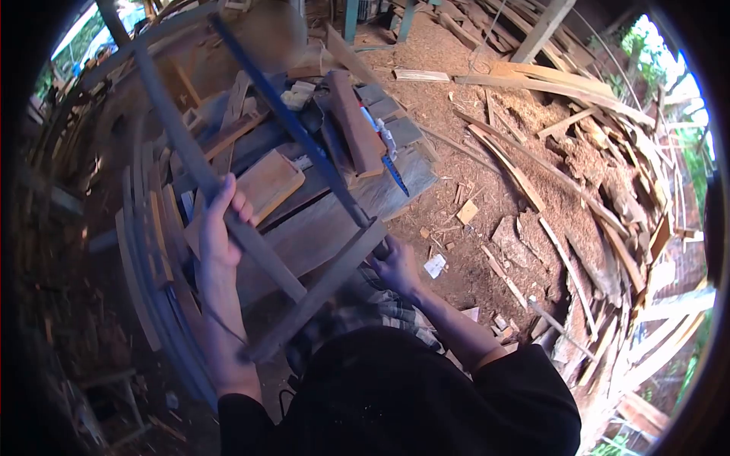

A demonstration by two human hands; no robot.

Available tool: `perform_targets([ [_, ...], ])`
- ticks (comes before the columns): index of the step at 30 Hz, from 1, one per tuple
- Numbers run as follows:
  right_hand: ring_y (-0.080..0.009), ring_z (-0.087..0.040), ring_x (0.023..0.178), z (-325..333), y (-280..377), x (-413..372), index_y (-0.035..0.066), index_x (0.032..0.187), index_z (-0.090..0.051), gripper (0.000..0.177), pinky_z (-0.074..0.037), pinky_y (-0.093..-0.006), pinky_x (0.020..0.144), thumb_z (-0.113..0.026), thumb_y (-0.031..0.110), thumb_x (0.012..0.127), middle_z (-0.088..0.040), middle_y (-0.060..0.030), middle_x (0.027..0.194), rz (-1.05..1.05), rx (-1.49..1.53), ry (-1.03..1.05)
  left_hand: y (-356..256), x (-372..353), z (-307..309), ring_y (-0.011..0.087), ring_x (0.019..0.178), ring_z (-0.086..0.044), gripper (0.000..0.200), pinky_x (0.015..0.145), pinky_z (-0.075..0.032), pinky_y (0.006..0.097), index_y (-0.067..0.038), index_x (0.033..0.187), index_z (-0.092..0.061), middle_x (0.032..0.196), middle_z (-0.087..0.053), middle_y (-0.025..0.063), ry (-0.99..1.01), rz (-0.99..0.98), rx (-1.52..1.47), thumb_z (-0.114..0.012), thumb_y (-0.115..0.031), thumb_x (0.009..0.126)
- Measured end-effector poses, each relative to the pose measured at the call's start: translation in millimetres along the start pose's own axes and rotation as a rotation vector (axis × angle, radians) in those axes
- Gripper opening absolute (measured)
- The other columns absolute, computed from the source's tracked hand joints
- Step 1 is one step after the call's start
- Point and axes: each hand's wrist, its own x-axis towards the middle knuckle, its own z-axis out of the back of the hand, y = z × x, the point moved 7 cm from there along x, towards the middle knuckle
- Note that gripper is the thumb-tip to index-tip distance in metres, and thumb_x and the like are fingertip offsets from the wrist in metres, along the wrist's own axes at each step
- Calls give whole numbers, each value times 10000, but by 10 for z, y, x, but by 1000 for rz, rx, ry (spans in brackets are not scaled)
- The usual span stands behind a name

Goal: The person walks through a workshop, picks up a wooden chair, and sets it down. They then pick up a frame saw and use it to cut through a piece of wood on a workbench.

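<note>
A wooden frame saw (327, 262) is held up in front of my body, its dark blue blade (281, 110) running away from me. My left hand (222, 220) is wrapped round the saw's long middle bar. At the near end of the blade, my right hand (395, 266) is closed on the handle, which is mostly hidden by the fingers and the end bar. Below the saw stands a workbench (407, 178) bearing wood blocks (353, 125) and a light brown board (270, 182). A small blue toothed blade (395, 176) sticks out over the bench's right side.
Wood shavings (433, 106) and long offcuts (563, 182) cover the ground to the right. Curved planks (137, 266) lie along the bench's left side. A white paper scrap (435, 265) is on the ground right of my right hand. Posts (544, 30) stand at the back.
</note>
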Motion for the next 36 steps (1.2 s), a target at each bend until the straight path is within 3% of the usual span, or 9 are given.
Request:
perform_targets([
  [2, -408, -652, 791, 60, 66, 29, 52, 1061, -626, 329, -525, -429, 672, -702, 156, 759, -663, -226, 835, 20, -57, -19, 49, -86, 35, 78, 537, -419, 128, 531, -390, 263, -192, 903, -490, 626, -387, -43, 33, -34, 19, -582, -261, 959],
  [4, -407, -644, 776, 145, 44, 109, 54, 1020, -624, 307, -519, -461, 670, -692, 166, 743, -661, -214, 825, -119, -341, -67, 48, -204, -32, 71, 518, -391, 129, 518, -361, 257, -198, 881, -486, 624, -381, -45, 80, -124, -26, -578, -235, 962],
  [8, -392, -652, 762, 353, -6, 360, 56, 958, -631, 269, -514, -471, 660, -694, 180, 728, -662, -202, 809, -109, -396, -276, 130, -526, -310, 75, 512, -381, 114, 508, -344, 250, -192, 889, -459, 614, -355, -41, 145, -243, -83, -534, -149, 965],
  [11, -391, -650, 756, 454, -11, 473, 52, 878, -636, 206, -515, -459, 663, -695, 179, 726, -662, -198, 791, -97, -377, -181, 161, -750, -415, 83, 492, -378, 138, 501, -359, 253, -182, 941, -421, 613, -356, -33, 271, -328, -118, -504, -71, 947],
  [13, -377, -656, 736, 337, -45, 469, 54, 831, -641, 172, -516, -436, 666, -701, 184, 735, -663, -183, 756, 12, -182, 36, 138, -905, -424, 88, 480, -380, 176, 493, -371, 260, -174, 966, -398, 614, -367, -24, 367, -357, -109, -505, -38, 934],
  [17, -321, -670, 724, 327, -11, 192, 56, 857, -633, 191, -515, -387, 658, -729, 187, 757, -656, -151, 749, 92, 81, 199, 103, -1287, -559, 111, 456, -404, 279, 485, -419, 287, -143, 1010, -353, 623, -413, 8, 505, -402, -54, -535, 36, 896],
  [20, -307, -670, 734, 443, 107, 121, 54, 864, -625, 196, -514, -369, 666, -736, 179, 762, -660, -136, 768, 145, 87, 286, 87, -1438, -628, 123, 463, -428, 298, 488, -437, 301, -130, 1019, -343, 631, -438, 27, 618, -452, -63, -539, 53, 891],
  [31, -163, -658, 769, 485, 25, 89, 42, 978, -618, 209, -516, -324, 691, -707, 111, 802, -668, -94, 837, 179, 114, 488, 213, -1370, -538, 125, 453, -435, 287, 478, -455, 306, -100, 1008, -344, 621, -456, 41, 633, -435, -65, -566, 30, 879],
  [36, -145, -652, 793, 405, -33, 123, 43, 975, -620, 211, -515, -324, 701, -716, 119, 804, -673, -95, 875, 134, 135, 571, 237, -1322, -500, 123, 443, -424, 288, 470, -445, 297, -105, 1009, -344, 618, -450, 33, 612, -429, -73, -567, 24, 880],
])
